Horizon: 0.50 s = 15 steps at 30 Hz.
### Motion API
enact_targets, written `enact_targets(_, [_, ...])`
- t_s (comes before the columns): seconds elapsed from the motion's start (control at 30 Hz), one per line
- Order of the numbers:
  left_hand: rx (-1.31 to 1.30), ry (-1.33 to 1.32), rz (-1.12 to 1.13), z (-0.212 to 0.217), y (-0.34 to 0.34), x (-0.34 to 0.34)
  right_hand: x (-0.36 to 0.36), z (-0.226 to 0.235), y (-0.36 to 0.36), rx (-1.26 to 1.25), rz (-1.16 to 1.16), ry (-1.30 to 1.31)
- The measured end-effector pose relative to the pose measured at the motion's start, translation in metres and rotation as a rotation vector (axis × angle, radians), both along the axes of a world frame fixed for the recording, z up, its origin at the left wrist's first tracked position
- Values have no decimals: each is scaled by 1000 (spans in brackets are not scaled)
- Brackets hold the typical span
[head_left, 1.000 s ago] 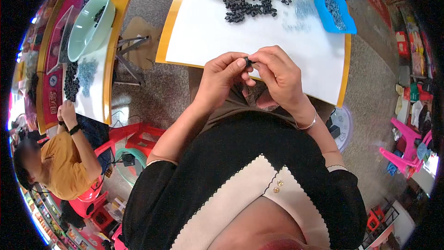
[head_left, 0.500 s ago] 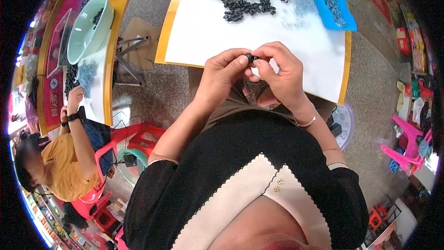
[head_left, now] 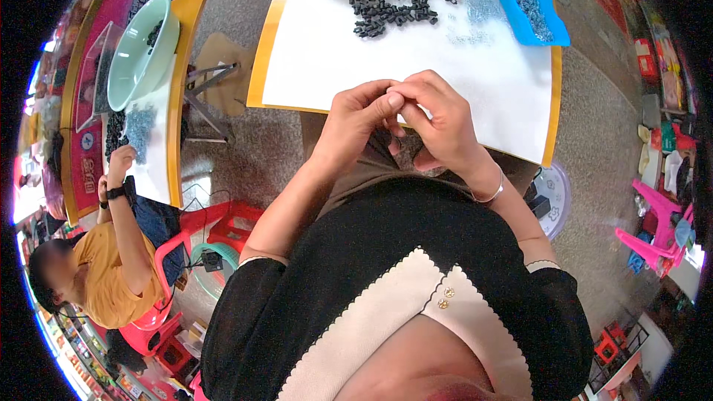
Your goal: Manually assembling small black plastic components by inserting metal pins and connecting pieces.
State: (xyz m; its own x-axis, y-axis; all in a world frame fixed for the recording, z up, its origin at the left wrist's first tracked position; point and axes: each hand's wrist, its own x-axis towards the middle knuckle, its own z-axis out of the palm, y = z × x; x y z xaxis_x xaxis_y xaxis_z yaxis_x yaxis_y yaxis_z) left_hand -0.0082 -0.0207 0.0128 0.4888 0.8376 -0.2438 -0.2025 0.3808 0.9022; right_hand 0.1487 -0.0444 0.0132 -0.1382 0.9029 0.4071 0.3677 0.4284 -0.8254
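Between the fingertips, over the near edge of the white table (head_left: 312, 67), the left hand (head_left: 355, 120) and right hand (head_left: 440, 122) now press shut together on a small part; a second ago it showed dark between them, now fingers hide it entirely. The work seems mid-fitting. Beyond lie the black pieces (head_left: 394, 1) and blue tray (head_left: 532, 9).

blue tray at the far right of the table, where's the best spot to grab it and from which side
Probably the blue tray by its near short rim, coming from the person's side. It is a shallow open rectangle holding small grey parts, so keep it level. That end is nearest the right hand.
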Motion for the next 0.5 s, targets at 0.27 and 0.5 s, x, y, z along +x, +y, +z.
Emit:
enact_targets(0.27, [-65,-34,25,0,3,-8,11,5,0,-200,12,150])
enact_targets(0.5, [23,119,69,-5,-6,-2,-5,-5,-1,-193,56,197])
